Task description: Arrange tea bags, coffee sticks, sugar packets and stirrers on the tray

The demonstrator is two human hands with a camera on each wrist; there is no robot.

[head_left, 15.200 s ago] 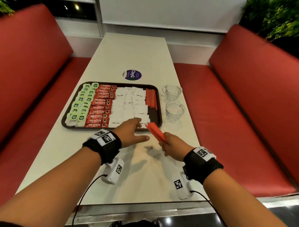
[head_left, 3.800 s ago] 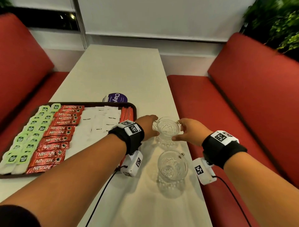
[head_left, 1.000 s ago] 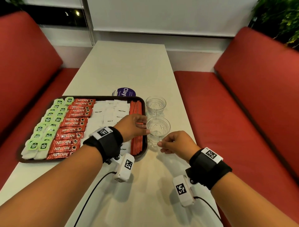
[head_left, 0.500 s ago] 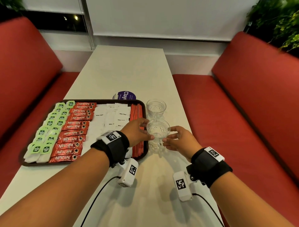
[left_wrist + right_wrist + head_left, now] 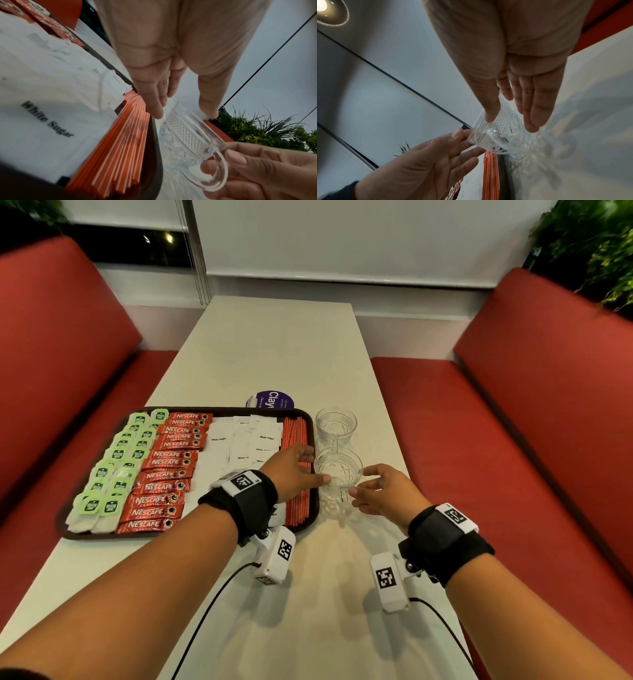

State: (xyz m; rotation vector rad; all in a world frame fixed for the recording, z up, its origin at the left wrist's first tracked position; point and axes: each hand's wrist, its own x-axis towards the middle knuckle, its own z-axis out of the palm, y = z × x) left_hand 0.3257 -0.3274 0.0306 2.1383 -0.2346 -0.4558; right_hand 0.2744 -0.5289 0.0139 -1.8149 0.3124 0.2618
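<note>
White table [image 5: 281, 354]: both hands apparently still flank nearer cup [image 5: 338, 470].

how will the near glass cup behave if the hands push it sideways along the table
The near cup is clear cut glass, so probably rigid, heavyish and breakable if knocked over. Its patterned wall should give the fingers some grip. It stands close beside the tray and just before the far cup, so a push could clink it against either.
</note>
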